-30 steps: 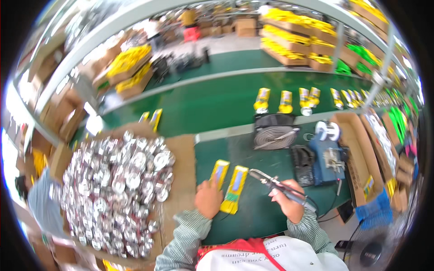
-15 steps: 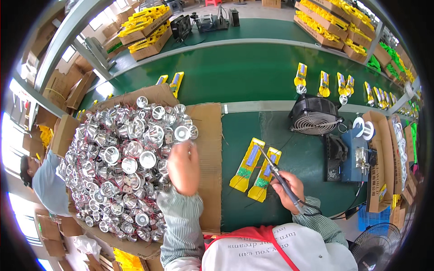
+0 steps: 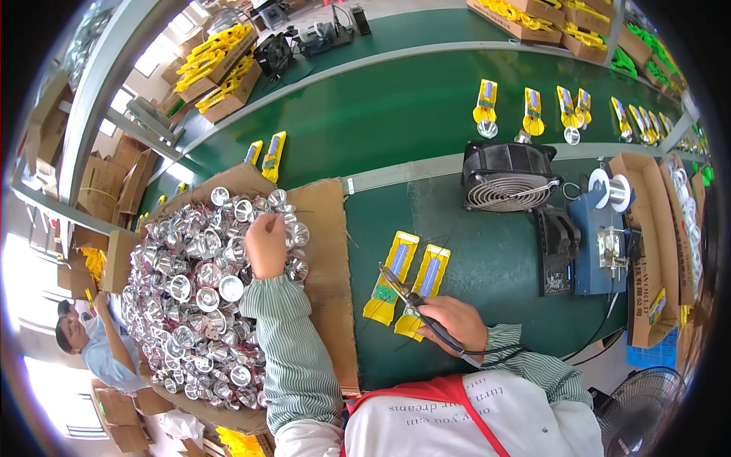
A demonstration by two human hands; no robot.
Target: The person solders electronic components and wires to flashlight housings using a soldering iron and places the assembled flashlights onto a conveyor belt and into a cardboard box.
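Note:
My left hand (image 3: 266, 247) is over the upper right of a heap of shiny lamp reflectors (image 3: 181, 288) with thin red wires. Its fingers are pinched together among the reflectors, and what lies between them is hidden. In my right hand (image 3: 458, 323) is a soldering iron (image 3: 423, 313), its tip pointing up and left. The iron reaches across two yellow plastic housings, a left one (image 3: 379, 307) and a right one (image 3: 409, 326). Each housing carries a blue-violet cell and a green circuit board. Whether the tip touches the left housing I cannot tell.
Cardboard (image 3: 329, 297) lies under the heap. A black fan (image 3: 509, 179), a blue soldering unit (image 3: 592, 251) and a solder spool (image 3: 611, 190) stand at the right. More housings with reflectors (image 3: 533, 114) lie on the far bench. Another person (image 3: 106, 346) is at the far left.
My left hand has gone further onto the heap, its fingers now pinched. The soldering iron has swung left across the housings. The whole view has shifted.

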